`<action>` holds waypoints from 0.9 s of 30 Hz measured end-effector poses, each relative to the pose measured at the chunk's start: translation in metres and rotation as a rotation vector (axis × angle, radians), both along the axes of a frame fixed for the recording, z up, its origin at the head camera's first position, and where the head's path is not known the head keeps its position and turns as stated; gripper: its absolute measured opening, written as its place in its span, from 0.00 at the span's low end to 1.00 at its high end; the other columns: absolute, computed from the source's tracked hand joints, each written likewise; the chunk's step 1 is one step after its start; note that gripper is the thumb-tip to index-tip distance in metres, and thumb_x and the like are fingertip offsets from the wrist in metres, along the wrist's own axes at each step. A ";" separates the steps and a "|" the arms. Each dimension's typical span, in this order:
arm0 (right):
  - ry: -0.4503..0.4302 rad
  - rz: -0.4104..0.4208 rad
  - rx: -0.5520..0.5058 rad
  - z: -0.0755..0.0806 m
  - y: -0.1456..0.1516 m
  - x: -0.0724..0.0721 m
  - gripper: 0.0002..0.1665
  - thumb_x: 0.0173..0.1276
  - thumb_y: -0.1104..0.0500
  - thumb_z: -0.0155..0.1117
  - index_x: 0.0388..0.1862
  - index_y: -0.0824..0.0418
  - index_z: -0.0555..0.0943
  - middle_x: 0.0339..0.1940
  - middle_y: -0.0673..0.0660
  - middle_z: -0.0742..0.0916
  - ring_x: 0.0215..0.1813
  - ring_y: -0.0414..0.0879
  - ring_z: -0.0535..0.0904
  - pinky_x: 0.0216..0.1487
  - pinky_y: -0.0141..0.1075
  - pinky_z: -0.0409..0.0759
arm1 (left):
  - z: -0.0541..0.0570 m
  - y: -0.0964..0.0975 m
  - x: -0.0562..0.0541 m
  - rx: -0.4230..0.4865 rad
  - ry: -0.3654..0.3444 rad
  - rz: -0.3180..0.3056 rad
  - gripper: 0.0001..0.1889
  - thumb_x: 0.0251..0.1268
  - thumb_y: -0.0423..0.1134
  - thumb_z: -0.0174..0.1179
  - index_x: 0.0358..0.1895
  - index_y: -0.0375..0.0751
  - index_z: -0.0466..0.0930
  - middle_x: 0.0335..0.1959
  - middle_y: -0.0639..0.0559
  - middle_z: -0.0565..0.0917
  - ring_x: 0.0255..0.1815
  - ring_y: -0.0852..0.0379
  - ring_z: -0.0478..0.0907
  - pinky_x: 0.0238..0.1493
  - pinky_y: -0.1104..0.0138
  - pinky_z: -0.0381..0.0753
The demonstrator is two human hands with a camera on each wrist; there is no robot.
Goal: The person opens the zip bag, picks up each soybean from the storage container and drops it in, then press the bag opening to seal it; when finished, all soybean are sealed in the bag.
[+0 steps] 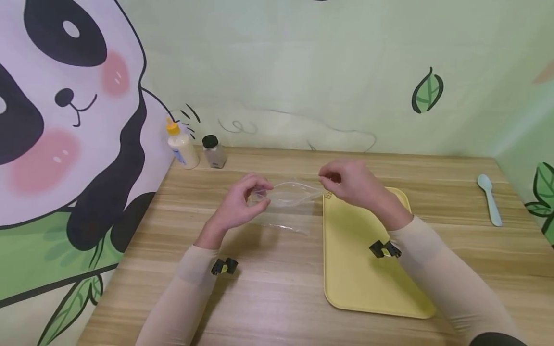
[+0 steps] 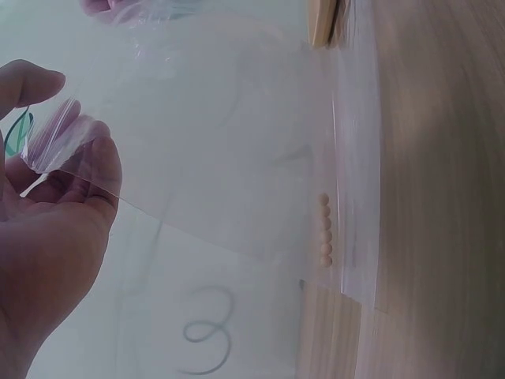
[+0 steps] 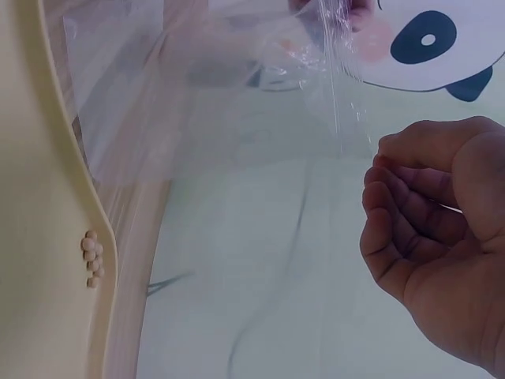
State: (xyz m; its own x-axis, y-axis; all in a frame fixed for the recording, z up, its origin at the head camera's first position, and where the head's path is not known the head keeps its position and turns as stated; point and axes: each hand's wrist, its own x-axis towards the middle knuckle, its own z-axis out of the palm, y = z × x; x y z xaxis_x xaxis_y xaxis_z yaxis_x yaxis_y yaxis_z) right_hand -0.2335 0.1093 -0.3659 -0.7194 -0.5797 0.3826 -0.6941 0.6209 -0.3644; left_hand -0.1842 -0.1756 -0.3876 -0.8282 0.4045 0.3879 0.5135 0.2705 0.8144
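Note:
A clear plastic bag (image 1: 292,214) hangs above the wooden table between both hands, its mouth spread apart at the top. At its left corner is my left hand (image 1: 240,199), thumb and fingers curved around the film. In the left wrist view the bag's edge runs across the fingers (image 2: 99,162) of that hand. My right hand (image 1: 352,185) pinches the opposite corner between thumb and fingertips, over the far end of a yellow tray (image 1: 359,269). Several small beige balls (image 3: 91,257) sit clustered at the tray's far left corner. No contents show in the bag.
A white bottle with an orange nozzle (image 1: 183,149) and a black-lidded clear jar (image 1: 214,153) stand at the back left. On the right lies a pale blue spoon (image 1: 491,202). A printed panda backdrop (image 1: 268,62) closes off the table's rear edge.

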 end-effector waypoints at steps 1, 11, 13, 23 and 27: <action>0.010 0.009 -0.001 0.000 -0.002 0.001 0.05 0.64 0.62 0.64 0.33 0.61 0.86 0.26 0.51 0.85 0.28 0.41 0.77 0.31 0.35 0.79 | 0.000 0.000 0.000 0.000 0.000 0.001 0.13 0.54 0.18 0.60 0.44 0.23 0.77 0.43 0.32 0.78 0.41 0.54 0.75 0.51 0.53 0.81; 0.086 0.118 -0.035 0.001 -0.016 0.006 0.04 0.63 0.62 0.65 0.33 0.61 0.85 0.27 0.52 0.86 0.29 0.41 0.79 0.32 0.34 0.80 | 0.001 0.000 0.000 0.008 -0.004 -0.001 0.13 0.53 0.18 0.60 0.44 0.22 0.77 0.43 0.30 0.78 0.41 0.57 0.75 0.51 0.51 0.81; 0.089 0.133 -0.041 0.002 -0.019 0.007 0.04 0.63 0.62 0.65 0.33 0.62 0.85 0.28 0.52 0.86 0.29 0.40 0.79 0.31 0.33 0.81 | 0.001 0.000 0.000 0.015 -0.006 -0.004 0.13 0.53 0.17 0.60 0.44 0.22 0.77 0.43 0.30 0.78 0.41 0.57 0.75 0.50 0.51 0.81; 0.063 0.171 -0.032 0.002 -0.028 0.011 0.05 0.64 0.61 0.66 0.35 0.62 0.85 0.28 0.51 0.86 0.30 0.40 0.79 0.32 0.31 0.81 | 0.001 0.000 -0.001 0.035 -0.019 -0.013 0.13 0.53 0.17 0.60 0.44 0.21 0.77 0.44 0.27 0.77 0.41 0.57 0.75 0.51 0.48 0.80; 0.058 0.169 -0.043 0.002 -0.030 0.011 0.06 0.64 0.59 0.67 0.35 0.62 0.85 0.28 0.51 0.85 0.30 0.40 0.78 0.32 0.31 0.80 | 0.001 0.000 -0.001 0.030 -0.022 -0.008 0.13 0.53 0.17 0.60 0.44 0.22 0.77 0.43 0.30 0.78 0.41 0.57 0.75 0.50 0.52 0.81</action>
